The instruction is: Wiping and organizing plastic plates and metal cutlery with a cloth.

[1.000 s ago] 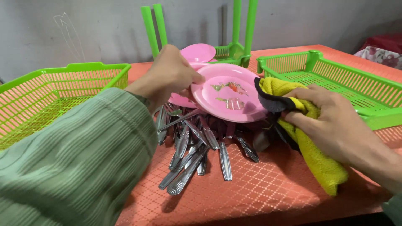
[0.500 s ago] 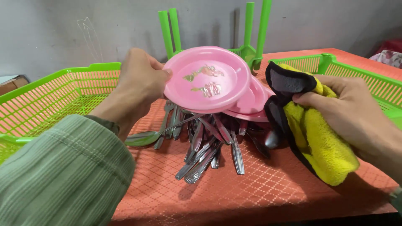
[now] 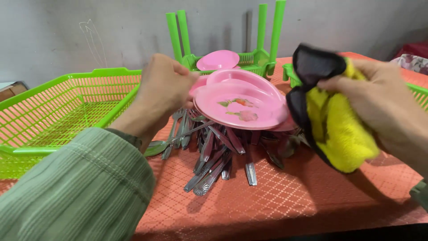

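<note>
Orange patterned tablecloth point(image 3: 285, 196), grey wall behind. Left hand point(image 3: 162, 89) pinches rim of pink plate point(image 3: 240, 107), centre frame, above cutlery pile point(image 3: 218, 151). Right hand point(image 3: 379, 98) clamped on yellow cloth point(image 3: 339, 129), right of plate, just apart. Green basket point(image 3: 58, 111) at left. Best: keep plate tilted toward cloth, grip rim firmly, wipe whole face.

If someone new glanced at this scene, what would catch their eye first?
Probably the pink plate at the centre, gripped at its rim by the left hand above a heap of steel cutlery on the orange tablecloth. Next, the bright yellow cloth with a dark edge, bunched in the right hand just right of the plate. Green plastic baskets flank the table.
</note>
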